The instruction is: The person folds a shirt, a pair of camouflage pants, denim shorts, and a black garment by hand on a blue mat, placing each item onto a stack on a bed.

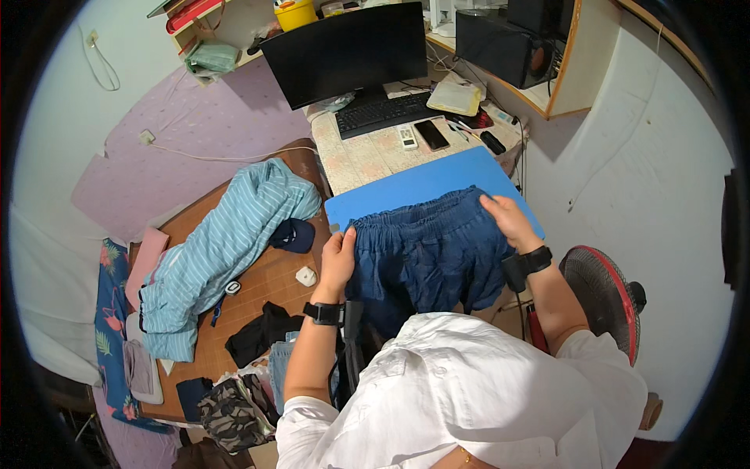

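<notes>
Between my hands hangs a pair of dark blue shorts (426, 254) with a gathered elastic waistband. My left hand (339, 256) is closed on the left end of the waistband. At the right end, my right hand (508, 219) pinches the waistband, the thumb lying along its top edge. The waistband is drawn out wide and its opening faces up. The legs hang down in front of my body, their lower ends partly hidden by my white shirt. Behind the shorts lies a flat blue board (422, 180) on the near part of the desk.
A monitor (355, 55), keyboard (383, 115), phone (431, 134) and white remote (406, 137) are on the desk. Left, a brown bed mat (269, 281) bears a striped light-blue cloth (226, 242), a dark cap (293, 235) and piled clothes (242, 402). A fan (601, 293) stands right.
</notes>
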Motion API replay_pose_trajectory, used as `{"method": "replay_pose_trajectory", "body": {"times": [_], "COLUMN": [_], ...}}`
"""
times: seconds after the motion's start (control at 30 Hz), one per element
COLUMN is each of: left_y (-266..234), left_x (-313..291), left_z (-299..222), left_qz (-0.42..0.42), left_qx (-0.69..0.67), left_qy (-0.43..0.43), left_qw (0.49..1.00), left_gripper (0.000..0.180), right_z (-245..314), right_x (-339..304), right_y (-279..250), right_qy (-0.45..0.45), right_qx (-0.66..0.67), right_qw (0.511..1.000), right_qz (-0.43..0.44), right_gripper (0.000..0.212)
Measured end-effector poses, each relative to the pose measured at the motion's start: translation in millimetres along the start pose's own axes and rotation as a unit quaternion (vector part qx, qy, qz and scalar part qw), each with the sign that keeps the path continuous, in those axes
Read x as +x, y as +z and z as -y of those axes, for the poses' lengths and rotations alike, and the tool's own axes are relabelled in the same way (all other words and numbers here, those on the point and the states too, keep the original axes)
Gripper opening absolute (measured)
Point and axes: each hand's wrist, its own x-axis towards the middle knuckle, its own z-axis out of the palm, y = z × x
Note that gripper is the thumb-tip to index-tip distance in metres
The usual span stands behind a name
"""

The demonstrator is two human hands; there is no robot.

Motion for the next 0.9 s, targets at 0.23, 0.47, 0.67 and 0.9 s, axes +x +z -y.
{"method": "replay_pose_trajectory", "body": {"times": [0.23,0.47,0.67,0.9], "left_y": [65.0,88.7,96.4,50.4], "left_x": [2.3,-12.7,-21.9,-1.0], "left_z": [-1.8,-9.6,-21.2,-4.8], "left_qz": [0.012,0.164,0.334,0.239], "left_qx": [0.029,0.066,0.024,-0.104], "left_qy": [-0.045,-0.010,-0.046,-0.093], "left_qw": [0.998,0.984,0.941,0.961], "left_gripper": [0.030,0.034,0.055,0.037], "right_z": [-34.9,-20.2,-50.0,-18.9], "right_x": [1.9,-13.8,-7.6,1.8], "right_y": [62.9,78.1,64.1,49.4], "right_qy": [-0.128,-0.146,-0.149,-0.134], "right_qx": [-0.243,-0.301,-0.372,-0.179], "right_qw": [0.960,0.933,0.912,0.967], "right_qz": [0.045,0.136,0.086,0.121], "right_gripper": [0.035,0.038,0.054,0.026]}}
